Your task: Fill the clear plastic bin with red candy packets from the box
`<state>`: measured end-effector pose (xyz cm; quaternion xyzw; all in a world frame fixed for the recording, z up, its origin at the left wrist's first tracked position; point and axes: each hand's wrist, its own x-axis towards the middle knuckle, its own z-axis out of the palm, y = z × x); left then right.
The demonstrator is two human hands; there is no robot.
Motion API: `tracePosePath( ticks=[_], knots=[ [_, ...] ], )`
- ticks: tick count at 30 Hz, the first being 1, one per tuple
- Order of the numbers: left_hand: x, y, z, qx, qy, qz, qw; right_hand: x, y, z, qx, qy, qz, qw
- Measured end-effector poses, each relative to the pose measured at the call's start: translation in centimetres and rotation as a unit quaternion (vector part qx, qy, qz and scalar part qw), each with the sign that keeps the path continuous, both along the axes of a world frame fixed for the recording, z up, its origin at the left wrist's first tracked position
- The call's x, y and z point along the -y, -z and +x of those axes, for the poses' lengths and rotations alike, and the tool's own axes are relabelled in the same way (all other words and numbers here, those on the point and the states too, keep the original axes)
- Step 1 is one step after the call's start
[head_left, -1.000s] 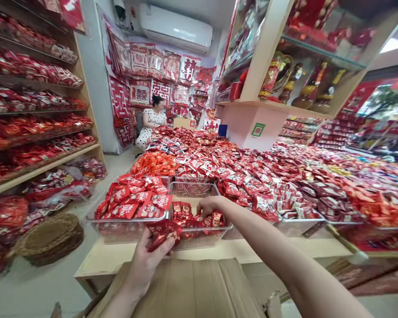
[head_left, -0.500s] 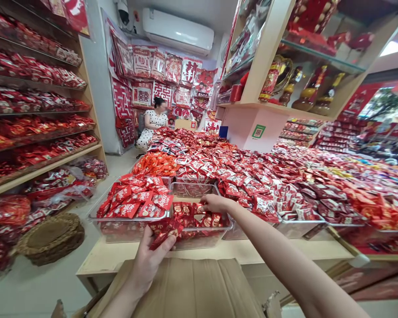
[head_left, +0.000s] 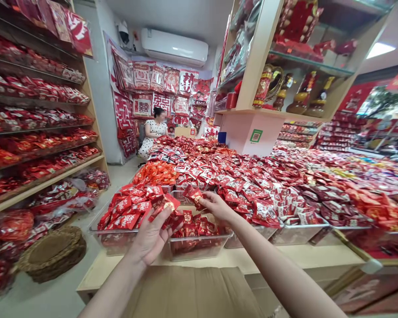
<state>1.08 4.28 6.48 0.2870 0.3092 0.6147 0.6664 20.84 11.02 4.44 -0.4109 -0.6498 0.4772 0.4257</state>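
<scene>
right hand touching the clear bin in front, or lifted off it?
Apart. The head view shows the right hand raised above the clear bin, pinching a red packet at its fingertips, with the packets in the bin visible below the hand.

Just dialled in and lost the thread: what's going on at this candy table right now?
A person stands at a display table piled with red sweet packets. The left hand holds a small bunch of red packets above a clear plastic bin that is partly filled. The right hand pinches one red packet just over the same bin. Another person sits at the far end.
</scene>
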Motion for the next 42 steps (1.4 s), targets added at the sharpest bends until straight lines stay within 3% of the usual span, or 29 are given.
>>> tracePosePath(
  ticks=[3, 7, 10, 15, 17, 20, 24, 28, 32, 37, 42],
  knots=[
    [-1.4, -0.3, 1.0, -0.003, -0.002, 0.011, 1.0, 1.5, -0.8, -1.2, -0.112, -0.067, -0.039, 0.991],
    [-2.7, -0.2, 1.9, -0.006, -0.034, 0.03, 0.999, 2.8, -1.4, -1.8, -0.123, -0.102, -0.067, 0.985],
    [-3.3, 0.0, 1.8, -0.005, -0.067, 0.043, 0.997, 2.8, -1.2, -1.2, -0.108, -0.088, -0.073, 0.988],
    [-3.5, 0.8, 1.1, -0.01, -0.087, 0.059, 0.994, 0.7, -0.4, 0.0, 0.063, 0.08, -0.067, 0.993],
    [-3.4, 1.3, 1.1, -0.019, -0.092, 0.075, 0.993, -0.8, -0.1, 0.0, 0.18, 0.14, -0.054, 0.972],
    [-3.3, 1.9, 1.3, -0.04, -0.091, 0.1, 0.99, -3.6, 0.5, -0.6, 0.313, 0.178, -0.072, 0.93],
    [-3.4, 2.6, 1.2, -0.069, -0.082, 0.117, 0.987, -6.6, 1.5, -2.1, 0.393, 0.188, -0.119, 0.892],
    [-3.3, 3.0, 1.0, -0.086, -0.073, 0.132, 0.985, -7.5, 2.6, -2.9, 0.444, 0.212, -0.127, 0.861],
    [-3.2, 3.2, 1.0, -0.093, -0.069, 0.137, 0.984, -6.8, 3.1, -2.3, 0.464, 0.208, -0.115, 0.853],
    [-3.2, 3.4, 0.9, -0.107, -0.07, 0.138, 0.982, -6.5, 3.3, -1.8, 0.486, 0.159, -0.1, 0.854],
    [-3.3, 3.6, 1.0, -0.117, -0.075, 0.137, 0.981, -7.0, 3.2, -1.8, 0.529, 0.123, -0.085, 0.835]
  ],
)
